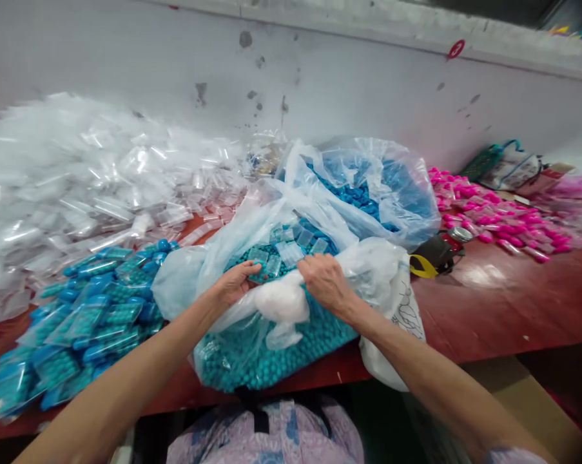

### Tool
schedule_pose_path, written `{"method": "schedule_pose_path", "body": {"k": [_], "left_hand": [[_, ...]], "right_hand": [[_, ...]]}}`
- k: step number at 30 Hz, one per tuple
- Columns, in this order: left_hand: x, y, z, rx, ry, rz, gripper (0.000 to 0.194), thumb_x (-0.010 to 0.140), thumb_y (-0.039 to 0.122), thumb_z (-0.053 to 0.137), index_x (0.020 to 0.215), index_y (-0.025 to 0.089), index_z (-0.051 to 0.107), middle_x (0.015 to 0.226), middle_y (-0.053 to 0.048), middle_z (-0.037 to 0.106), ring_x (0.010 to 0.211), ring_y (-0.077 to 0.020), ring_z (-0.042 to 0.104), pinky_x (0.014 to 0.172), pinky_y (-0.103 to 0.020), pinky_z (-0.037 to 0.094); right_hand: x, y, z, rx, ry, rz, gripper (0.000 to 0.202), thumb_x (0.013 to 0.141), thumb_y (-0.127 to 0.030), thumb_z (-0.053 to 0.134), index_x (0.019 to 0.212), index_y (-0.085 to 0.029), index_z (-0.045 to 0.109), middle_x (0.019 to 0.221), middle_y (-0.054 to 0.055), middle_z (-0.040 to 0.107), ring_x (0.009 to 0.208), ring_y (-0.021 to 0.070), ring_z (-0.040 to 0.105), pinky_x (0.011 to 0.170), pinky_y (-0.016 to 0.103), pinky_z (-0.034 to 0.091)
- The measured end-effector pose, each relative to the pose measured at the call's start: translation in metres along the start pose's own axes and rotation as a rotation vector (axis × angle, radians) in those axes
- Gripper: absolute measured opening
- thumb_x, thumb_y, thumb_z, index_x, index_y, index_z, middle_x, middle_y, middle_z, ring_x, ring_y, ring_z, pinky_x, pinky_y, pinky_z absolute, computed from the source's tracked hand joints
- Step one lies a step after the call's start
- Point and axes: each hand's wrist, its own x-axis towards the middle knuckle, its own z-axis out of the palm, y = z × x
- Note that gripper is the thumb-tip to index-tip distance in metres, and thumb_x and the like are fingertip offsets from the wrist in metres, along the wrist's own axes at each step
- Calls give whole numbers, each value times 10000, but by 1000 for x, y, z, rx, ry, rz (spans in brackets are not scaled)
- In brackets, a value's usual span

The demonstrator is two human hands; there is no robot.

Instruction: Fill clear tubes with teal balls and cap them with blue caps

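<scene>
A large clear plastic bag full of teal beads lies open in front of me. Several small clear plastic containers rest on the beads inside its mouth. My left hand is at the left of the opening, thumb and fingers closed on a small clear container with teal showing through it. On the other side my right hand is curled into a fist beside the containers. Bunched white plastic of the bag runs up to its fingertips, and it appears to grip that edge; the palm is hidden.
Filled teal containers with blue caps are heaped at left, before a big pile of clear empty containers. Behind sits a bag of blue caps. Pink-capped containers, a dark object with a yellow strap and a red tabletop lie right.
</scene>
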Motion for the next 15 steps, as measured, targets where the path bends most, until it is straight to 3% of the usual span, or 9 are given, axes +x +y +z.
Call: {"method": "schedule_pose_path", "body": {"k": [4,6,9,15], "left_hand": [[-3,37,24,27,30,65,84,733,121,587,770,160,522,602,36,592,483,-113,574,508,-238,492],[-6,50,31,50,32,77,87,735,127,586,780,164,522,583,38,583,459,-115,567,496,-244,488],[-7,53,30,101,12,17,116,732,115,579,786,172,494,580,24,591,473,-143,593,490,-270,498],[-3,15,-1,209,-37,-178,240,716,244,636,872,184,464,702,-26,636,569,-190,646,459,-258,497]], "right_hand": [[25,14,-40,-4,324,104,204,878,-160,357,795,-151,543,760,75,544,764,209,446,630,300,250],[22,18,-49,26,398,99,219,885,-168,347,784,-155,540,738,66,524,752,205,431,629,295,247],[4,20,-40,79,373,57,216,869,-123,358,756,-165,537,706,59,511,710,200,421,607,298,240],[-42,10,-12,267,113,-157,211,823,-42,382,733,-180,513,689,49,525,653,195,448,583,311,268]]}}
